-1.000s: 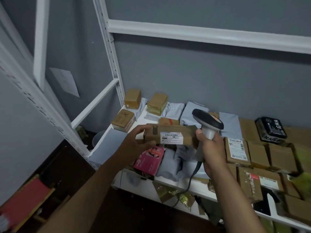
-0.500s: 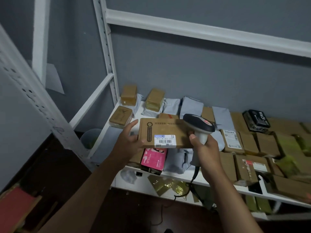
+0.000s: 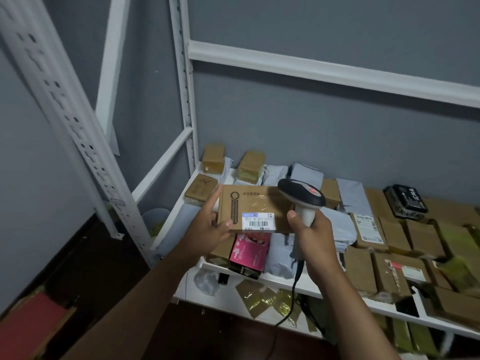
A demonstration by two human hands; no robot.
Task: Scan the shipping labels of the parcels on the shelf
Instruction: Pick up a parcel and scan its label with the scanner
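A flat brown cardboard parcel [image 3: 253, 203] is held above the white shelf [image 3: 285, 281], its top face tilted toward me. A white shipping label with a barcode [image 3: 258, 222] sits on its near edge. My left hand [image 3: 207, 224] grips the parcel's left end, thumb on top and index finger stretched along the side. My right hand [image 3: 311, 229] grips the pale handle of a black-headed barcode scanner [image 3: 302, 194]. The scanner's head sits over the parcel's right end. Its black cable hangs down past the shelf edge.
Several brown boxes [image 3: 426, 237] and grey poly mailers [image 3: 352, 196] crowd the shelf, with a pink box [image 3: 249, 252] just under the held parcel and a black box [image 3: 405, 200] at the back right. White slotted uprights [image 3: 65, 120] stand at left. A lower shelf holds more packets.
The parcel has been tipped up so that its top face and label show more fully. The scanner stays at its right end, and my view has shifted slightly left.
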